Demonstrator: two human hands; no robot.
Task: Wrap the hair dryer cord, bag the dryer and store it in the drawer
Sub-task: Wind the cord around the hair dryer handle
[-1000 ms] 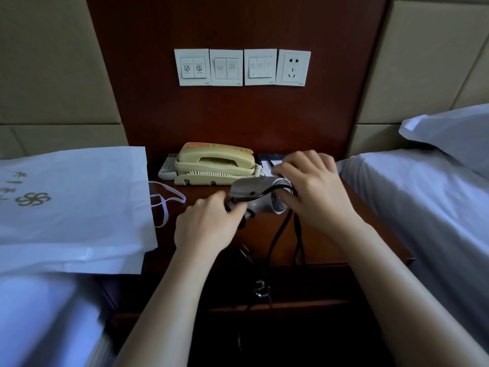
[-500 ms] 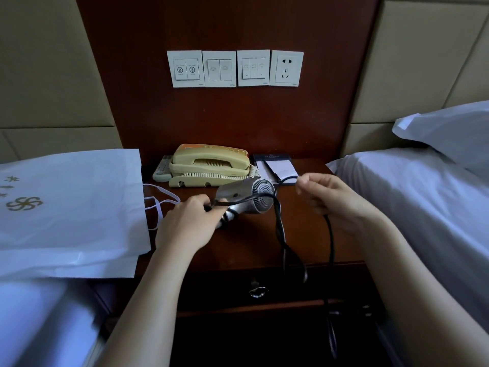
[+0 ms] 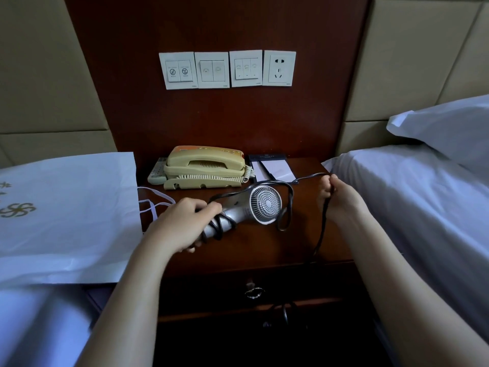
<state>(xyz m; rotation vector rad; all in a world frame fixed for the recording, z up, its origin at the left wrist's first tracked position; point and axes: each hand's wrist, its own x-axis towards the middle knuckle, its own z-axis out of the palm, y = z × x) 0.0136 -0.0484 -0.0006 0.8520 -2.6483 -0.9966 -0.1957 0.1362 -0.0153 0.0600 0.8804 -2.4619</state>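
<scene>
- Our left hand (image 3: 182, 223) gripped the hair dryer (image 3: 254, 207) by the handle, over the middle of the table (image 3: 264, 250).
- Our right hand (image 3: 341, 197) pinched the cord (image 3: 324, 223) near the table's right edge, beside the bed (image 3: 397, 207).
- The white bag (image 3: 68, 207) lay at the left edge.

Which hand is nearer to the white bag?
Left. The left hand grips the hair dryer just right of the white bag; the right hand pinches the cord farther right, past the hair dryer.
</scene>
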